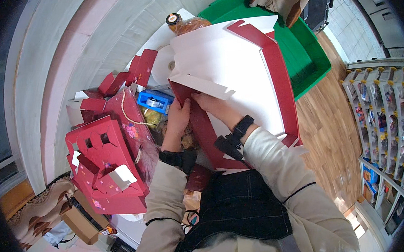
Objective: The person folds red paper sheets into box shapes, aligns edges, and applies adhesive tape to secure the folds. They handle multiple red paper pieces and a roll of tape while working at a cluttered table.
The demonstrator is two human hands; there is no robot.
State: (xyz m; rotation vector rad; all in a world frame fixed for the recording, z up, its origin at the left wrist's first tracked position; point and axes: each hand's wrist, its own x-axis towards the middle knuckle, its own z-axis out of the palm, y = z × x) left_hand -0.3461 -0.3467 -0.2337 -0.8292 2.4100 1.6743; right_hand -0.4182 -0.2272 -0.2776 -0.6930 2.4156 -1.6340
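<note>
A large cardboard box (242,69), red outside and white inside, leans open in front of me with part of its walls folded up. My left hand (178,119) grips the red side wall near its left corner, fingers partly hidden behind the card. Close beside it, my right hand (213,107) pinches the same wall just under a loose white flap (204,84); its fingertips are tucked out of sight. Immediately left of my left hand lie a blue tape dispenser (154,102) and a clear bag with greenish contents (152,117).
Red die-cut card pieces (109,172) and a clear-wrapped red package (129,117) lie at left. Behind the box are a dark-lidded jar (173,20), a wrapped brown item (194,24) and a green bin (307,55). Racks of packets (384,118) stand at far right.
</note>
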